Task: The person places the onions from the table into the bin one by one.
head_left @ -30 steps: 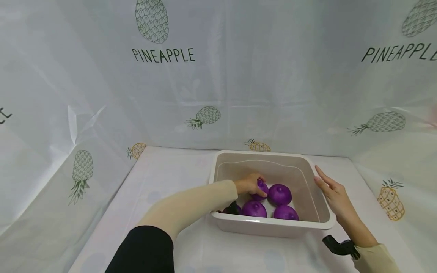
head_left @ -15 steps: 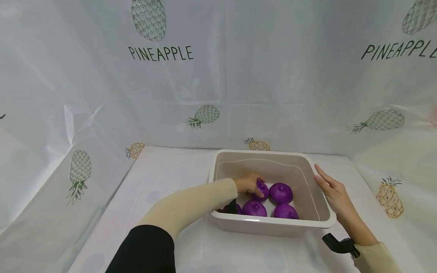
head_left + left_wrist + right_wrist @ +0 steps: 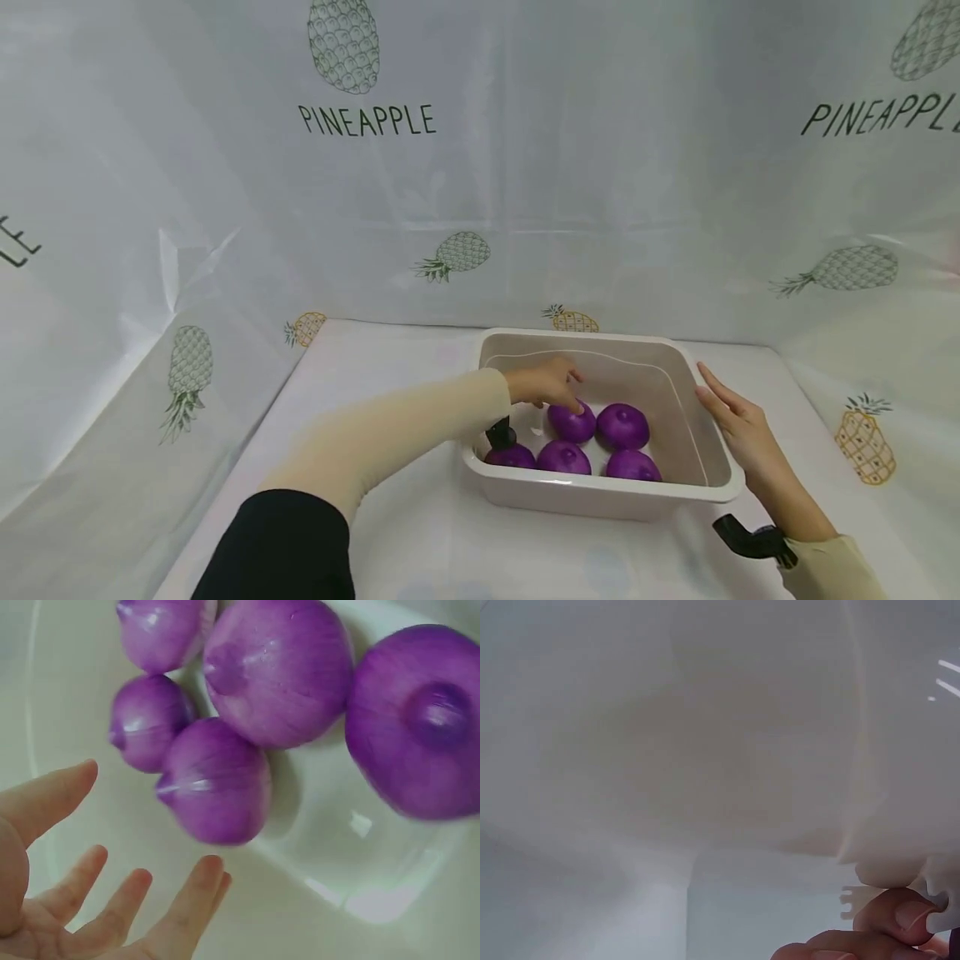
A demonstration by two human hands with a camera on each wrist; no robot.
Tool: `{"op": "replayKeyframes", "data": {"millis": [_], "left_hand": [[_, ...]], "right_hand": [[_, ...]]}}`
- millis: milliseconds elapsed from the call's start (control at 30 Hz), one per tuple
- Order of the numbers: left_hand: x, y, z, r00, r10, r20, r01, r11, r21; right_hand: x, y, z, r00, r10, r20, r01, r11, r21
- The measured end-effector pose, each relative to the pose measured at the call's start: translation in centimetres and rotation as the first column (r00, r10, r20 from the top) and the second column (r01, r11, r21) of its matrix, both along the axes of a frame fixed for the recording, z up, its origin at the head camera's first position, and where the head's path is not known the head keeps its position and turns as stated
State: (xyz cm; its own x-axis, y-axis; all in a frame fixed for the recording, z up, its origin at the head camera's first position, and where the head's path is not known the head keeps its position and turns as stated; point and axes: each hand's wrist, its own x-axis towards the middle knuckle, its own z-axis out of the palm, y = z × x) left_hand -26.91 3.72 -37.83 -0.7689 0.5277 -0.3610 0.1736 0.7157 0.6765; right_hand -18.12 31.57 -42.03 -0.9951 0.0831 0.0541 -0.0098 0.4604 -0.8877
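Several purple onions lie in a cream plastic bin, clustered toward its left and near side. In the head view my left hand (image 3: 543, 385) hovers just over the back-left onion (image 3: 572, 423), holding nothing. The left wrist view shows its fingers spread apart, with a gap between the fingertips and the closest onion (image 3: 217, 784). At the bin's right side my right hand (image 3: 746, 429) grips the rim (image 3: 720, 446). Bent fingers (image 3: 907, 915) press against the underside of that rim in the right wrist view. The sleeve hides part of the bin's left wall.
Under the bin is a table (image 3: 390, 533) with a pale cloth. A curtain (image 3: 637, 192) printed with pineapples rises close behind the bin and along both sides. A black strap mount (image 3: 753, 540) sits on the right wrist.
My left hand has let go of the back-left onion and lifted up and slightly back from it. That onion stays in the bin. My right hand keeps its hold on the rim.
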Motion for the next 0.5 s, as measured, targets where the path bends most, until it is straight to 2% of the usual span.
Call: {"op": "replayKeyframes", "data": {"millis": [67,133,200,267,400,500], "left_hand": [[0.2,-0.8,1.5,0.998,-0.048,-0.040,0.048,0.999,0.013],[0.3,-1.7,3.1,0.990,-0.089,-0.108,0.091,0.996,0.012],[0.3,-2.9,4.4,0.975,-0.114,-0.193,0.117,0.993,0.007],[0.4,-4.2,5.2,0.949,-0.125,-0.289,0.136,0.990,0.019],[0.9,-7.4,5.3,0.882,-0.090,-0.462,0.146,0.985,0.087],[1.3,-10.1,4.7,0.846,-0.023,-0.533,0.116,0.983,0.142]], "right_hand": [[-0.1,0.1,-0.1,1.000,-0.006,0.013,0.007,1.000,-0.021],[-0.3,0.3,-0.2,1.000,-0.012,0.025,0.013,0.999,-0.037],[-0.4,0.6,-0.3,0.999,-0.009,0.038,0.011,0.998,-0.062],[-0.3,1.0,-0.3,0.998,0.011,0.055,-0.006,0.995,-0.099],[-0.1,2.1,-0.3,0.994,0.075,0.083,-0.056,0.977,-0.206],[0.0,2.8,-0.4,0.992,0.103,0.070,-0.080,0.958,-0.277]]}}
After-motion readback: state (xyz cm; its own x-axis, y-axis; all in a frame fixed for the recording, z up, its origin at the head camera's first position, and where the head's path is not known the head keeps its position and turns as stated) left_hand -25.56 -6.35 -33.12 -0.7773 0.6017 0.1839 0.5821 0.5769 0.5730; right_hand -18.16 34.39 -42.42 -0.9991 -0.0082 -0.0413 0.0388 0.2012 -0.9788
